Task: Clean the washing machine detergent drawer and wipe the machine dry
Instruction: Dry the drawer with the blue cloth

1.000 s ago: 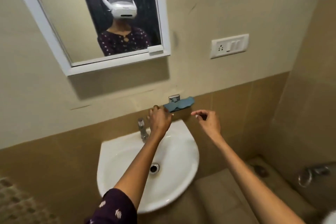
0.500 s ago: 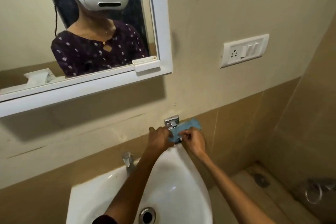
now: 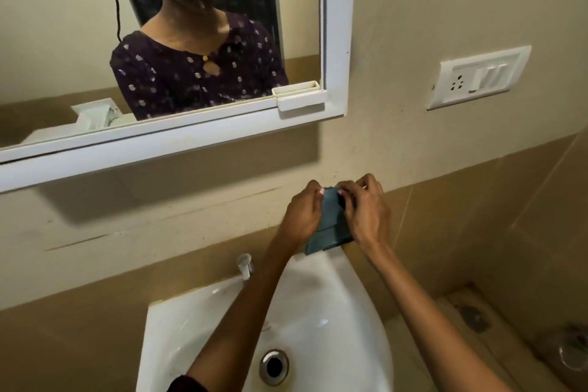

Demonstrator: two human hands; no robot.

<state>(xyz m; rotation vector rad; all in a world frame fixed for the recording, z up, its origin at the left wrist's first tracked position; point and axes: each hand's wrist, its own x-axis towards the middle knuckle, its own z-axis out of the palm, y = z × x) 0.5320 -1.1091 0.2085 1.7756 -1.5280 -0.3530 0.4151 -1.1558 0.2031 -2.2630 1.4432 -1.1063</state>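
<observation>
A blue-grey cloth (image 3: 331,226) hangs against the wall above the back rim of the white sink (image 3: 359,321). My left hand (image 3: 302,216) pinches its upper left edge. My right hand (image 3: 366,213) grips its upper right part with the fingers curled over the top. The wall hook or tap that the cloth hung on is hidden behind my hands. No washing machine or detergent drawer is in view.
A chrome tap (image 3: 245,264) stands on the sink's back left rim and the drain (image 3: 273,367) lies in the basin. A white-framed mirror (image 3: 337,41) hangs above, a switch plate (image 3: 477,79) at right. A tiled ledge (image 3: 471,318) runs lower right.
The view has moved closer and tilted up. Both hands went from reaching toward the cloth to gripping it, and the metal fixture it hung on is now covered.
</observation>
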